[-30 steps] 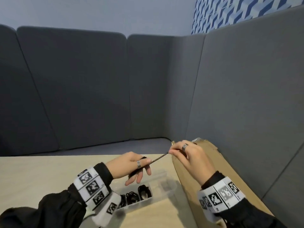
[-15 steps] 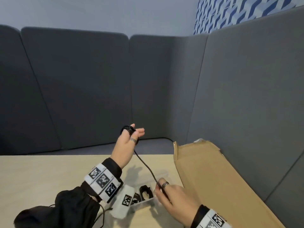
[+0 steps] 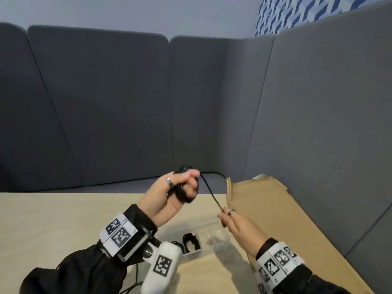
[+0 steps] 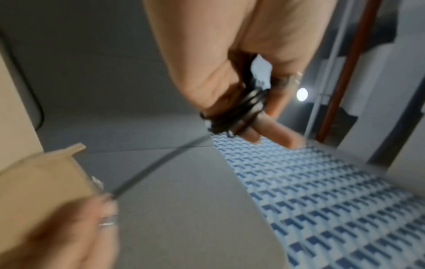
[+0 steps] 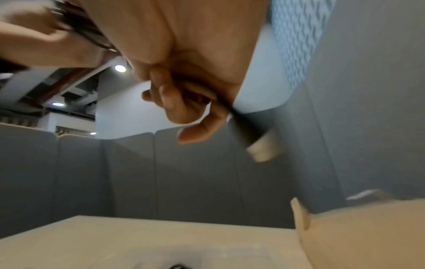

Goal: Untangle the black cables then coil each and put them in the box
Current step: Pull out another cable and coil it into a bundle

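Black cable (image 3: 209, 192): thin, partly coiled in several loops around fingers of left grip (image 3: 174, 192), raised above table. Free length runs taut, down and right from coil to right grip (image 3: 228, 217), pinched there.

Clear plastic box (image 3: 214, 236): open, on table, below and between both grips. Coiled black cables (image 3: 191, 242) lie in its compartments.

Soft indoor light from ceiling lamps (image 5: 120, 68); wrist views motion-blurred, edges warped.

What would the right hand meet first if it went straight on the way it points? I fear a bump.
Likely the left hand, wrapped in black cable; depth is uncertain.
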Motion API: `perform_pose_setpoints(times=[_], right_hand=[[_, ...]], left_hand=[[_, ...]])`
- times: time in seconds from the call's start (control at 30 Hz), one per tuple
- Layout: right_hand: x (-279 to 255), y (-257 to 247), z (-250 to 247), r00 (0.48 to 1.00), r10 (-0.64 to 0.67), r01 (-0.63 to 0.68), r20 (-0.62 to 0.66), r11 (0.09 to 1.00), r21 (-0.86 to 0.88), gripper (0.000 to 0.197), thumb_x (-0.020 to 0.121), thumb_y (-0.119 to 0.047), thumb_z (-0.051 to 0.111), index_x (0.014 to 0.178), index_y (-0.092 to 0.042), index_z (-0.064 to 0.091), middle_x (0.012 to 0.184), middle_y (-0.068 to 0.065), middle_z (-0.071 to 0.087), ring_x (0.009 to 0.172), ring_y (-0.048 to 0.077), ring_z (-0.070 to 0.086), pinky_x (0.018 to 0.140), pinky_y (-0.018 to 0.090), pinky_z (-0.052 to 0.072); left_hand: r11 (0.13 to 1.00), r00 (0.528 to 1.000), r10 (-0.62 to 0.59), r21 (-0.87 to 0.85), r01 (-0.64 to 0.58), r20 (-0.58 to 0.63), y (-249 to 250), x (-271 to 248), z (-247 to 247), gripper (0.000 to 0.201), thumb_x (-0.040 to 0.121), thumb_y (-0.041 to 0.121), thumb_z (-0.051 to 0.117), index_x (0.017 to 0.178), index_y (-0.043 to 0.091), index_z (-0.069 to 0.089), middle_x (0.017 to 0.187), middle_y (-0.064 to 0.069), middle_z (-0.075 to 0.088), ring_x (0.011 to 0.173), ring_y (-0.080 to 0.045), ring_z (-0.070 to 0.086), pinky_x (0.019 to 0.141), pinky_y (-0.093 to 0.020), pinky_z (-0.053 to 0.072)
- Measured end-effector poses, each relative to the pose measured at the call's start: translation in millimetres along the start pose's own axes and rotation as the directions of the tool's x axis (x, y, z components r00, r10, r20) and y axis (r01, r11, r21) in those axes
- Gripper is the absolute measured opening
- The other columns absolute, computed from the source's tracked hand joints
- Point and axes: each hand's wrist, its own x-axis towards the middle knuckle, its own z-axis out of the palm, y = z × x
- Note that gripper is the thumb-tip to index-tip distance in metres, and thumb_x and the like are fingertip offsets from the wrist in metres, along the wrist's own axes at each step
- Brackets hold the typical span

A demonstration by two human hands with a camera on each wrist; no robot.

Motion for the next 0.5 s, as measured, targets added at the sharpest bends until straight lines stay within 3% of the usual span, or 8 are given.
perform_pose_setpoints(times=[0.1,0.2,0.23,0.27,0.3,0.33,0.37,0.5], right_hand=[[-14,-24,28,0.985,-0.009,0.028,0.175,0.994,-0.109,0.056,0.089,-0.061,0.014,0.108,-0.016,0.044,0.097,0.008,0.067,0.089,0.028,0.064,0.071,0.036,0.046],[-25,-49,30,0.97,-0.091,0.129,0.224,0.978,-0.164,0.033,0.1,-0.04,0.024,0.114,-0.015,0.04,0.102,0.016,0.063,0.091,0.037,0.058,0.066,0.037,0.034],[-26,-54,23,0.974,-0.141,0.17,0.178,0.973,-0.158,0.034,0.099,-0.04,0.022,0.112,-0.015,0.042,0.101,0.014,0.063,0.091,0.035,0.057,0.067,0.038,0.036],[-24,-56,12,0.974,-0.198,0.213,0.106,0.965,-0.155,0.037,0.097,-0.042,0.019,0.108,-0.018,0.045,0.099,0.01,0.062,0.09,0.032,0.056,0.071,0.038,0.041],[-20,-55,0,0.971,-0.239,0.238,0.009,0.959,-0.153,0.04,0.094,-0.045,0.017,0.103,-0.021,0.048,0.095,0.005,0.062,0.086,0.028,0.057,0.074,0.039,0.045],[-14,-49,-12,0.957,-0.275,0.257,-0.097,0.953,-0.163,0.039,0.093,-0.046,0.02,0.098,-0.024,0.052,0.09,0.001,0.062,0.082,0.024,0.058,0.075,0.039,0.048],[-7,-41,-22,0.936,-0.302,0.269,-0.183,0.945,-0.185,0.037,0.093,-0.046,0.025,0.094,-0.025,0.056,0.086,-0.002,0.063,0.078,0.022,0.059,0.073,0.038,0.05],[17,-16,-49,0.925,-0.261,0.229,-0.275,0.963,-0.145,0.044,0.091,-0.056,0.029,0.091,-0.027,0.061,0.084,-0.008,0.062,0.078,0.012,0.06,0.074,0.036,0.05]], left_hand=[[0.978,0.958,0.161,-0.093,-0.188,-0.239,-2,18,-5,0.028,0.083,0.009,0.053,0.109,-0.003,0.054,0.093,-0.012,0.072,0.088,-0.022,0.07,0.082,-0.028,0.056],[0.911,0.939,0.215,0.402,-0.093,-0.269,-10,24,-15,0.02,0.099,0.014,0.036,0.113,0.006,0.048,0.106,-0.01,0.068,0.107,-0.027,0.063,0.1,-0.035,0.045],[0.733,0.951,0.219,0.68,-0.013,-0.218,-15,22,-22,0.025,0.098,0.03,0.04,0.108,0.009,0.05,0.103,-0.008,0.068,0.104,-0.024,0.063,0.099,-0.036,0.045],[0.455,0.975,0.163,0.888,0.063,-0.153,-22,20,-29,0.043,0.091,0.051,0.042,0.102,0.011,0.052,0.099,-0.007,0.068,0.098,-0.021,0.064,0.094,-0.038,0.047],[0.193,0.991,0.064,0.976,0.103,-0.117,-26,17,-36,0.061,0.082,0.068,0.039,0.097,0.01,0.052,0.094,-0.007,0.069,0.089,-0.019,0.064,0.087,-0.038,0.049],[0.056,0.992,-0.045,0.991,0.122,-0.12,-28,14,-38,0.068,0.079,0.075,0.035,0.091,0.01,0.05,0.09,-0.008,0.069,0.078,-0.015,0.062,0.077,-0.034,0.049],[0.091,0.981,-0.15,0.986,0.137,-0.123,-29,10,-36,0.067,0.081,0.074,0.035,0.087,0.009,0.049,0.084,-0.01,0.07,0.067,-0.012,0.058,0.068,-0.029,0.047],[0.674,0.915,-0.399,0.697,0.245,0.064,-28,0,-18,0.05,0.091,0.049,0.035,0.09,0.004,0.055,0.063,-0.012,0.063,0.044,-0.014,0.049,0.055,-0.025,0.037]])
